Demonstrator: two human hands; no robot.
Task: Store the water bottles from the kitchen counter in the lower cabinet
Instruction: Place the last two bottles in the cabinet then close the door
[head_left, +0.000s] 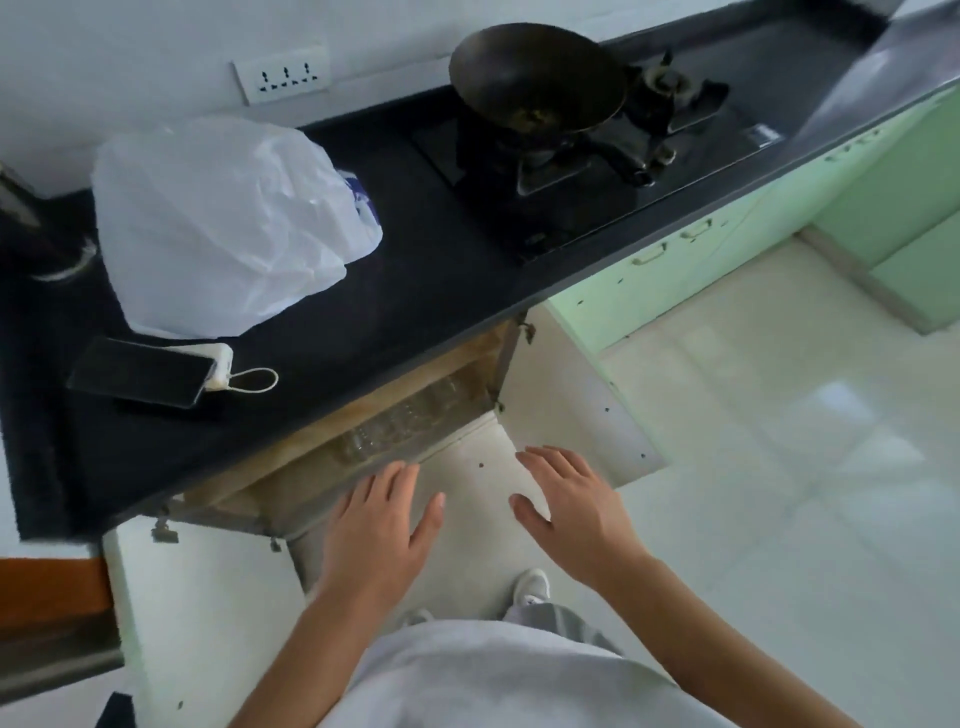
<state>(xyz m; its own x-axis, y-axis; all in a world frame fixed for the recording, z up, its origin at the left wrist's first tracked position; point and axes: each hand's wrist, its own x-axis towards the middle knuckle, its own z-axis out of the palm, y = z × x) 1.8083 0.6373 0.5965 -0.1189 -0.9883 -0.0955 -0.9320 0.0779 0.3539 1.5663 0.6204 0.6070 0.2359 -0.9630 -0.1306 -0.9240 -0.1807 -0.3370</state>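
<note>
The lower cabinet (291, 483) under the black counter (415, 291) stands open, both white doors swung outward. Inside it, a row of clear water bottles (400, 421) lies along the front of the shelf, blurred and partly hidden by the counter edge. My left hand (379, 525) hovers in front of the cabinet opening, fingers straight and spread, holding nothing. My right hand (566, 504) is beside it to the right, also flat and empty, above the floor.
On the counter sit a white plastic bag (223, 223), a phone on a power bank (145, 371) and a dark wok (535, 78) on the gas stove (597, 171). The left door (202, 613) and right door (587, 415) flank the opening. Green cabinets (675, 270) line the right.
</note>
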